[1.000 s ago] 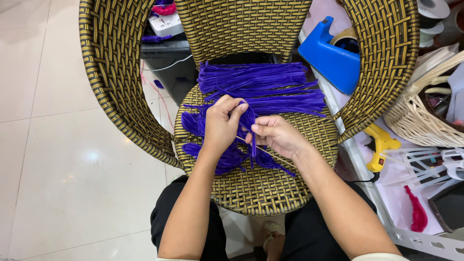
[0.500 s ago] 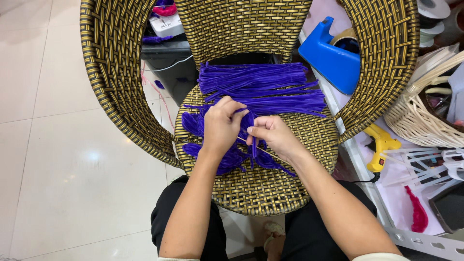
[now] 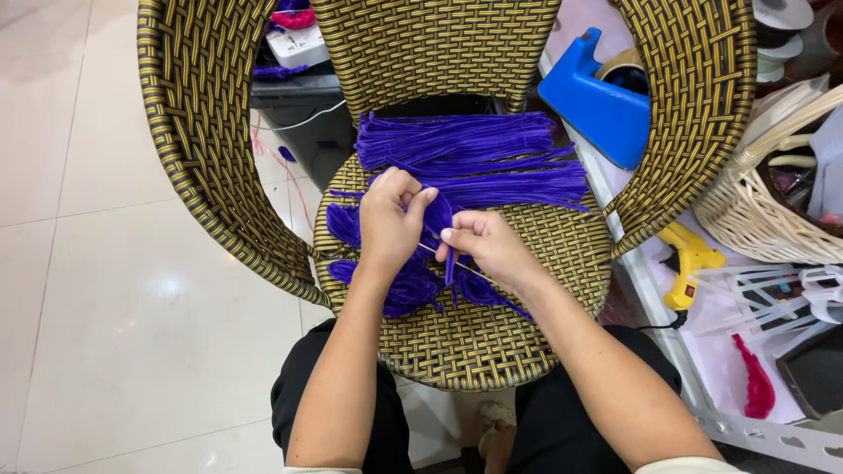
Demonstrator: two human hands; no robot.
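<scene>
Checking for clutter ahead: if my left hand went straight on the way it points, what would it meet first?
Probably the pile of straight purple pipe cleaners just beyond the left hand, though depth is unclear.

We count one woven chair (image 3: 492,351) in black and yellow, and two hands above its seat: our left hand (image 3: 391,224) and right hand (image 3: 492,247). One thin stick (image 3: 448,260) runs between them. The purple fuzzy stems (image 3: 474,158) lie in one big pile, too many to count. To the right we see one blue tape dispenser (image 3: 593,101), one yellow glue gun (image 3: 687,263) and one pale wicker basket (image 3: 755,211).
</scene>
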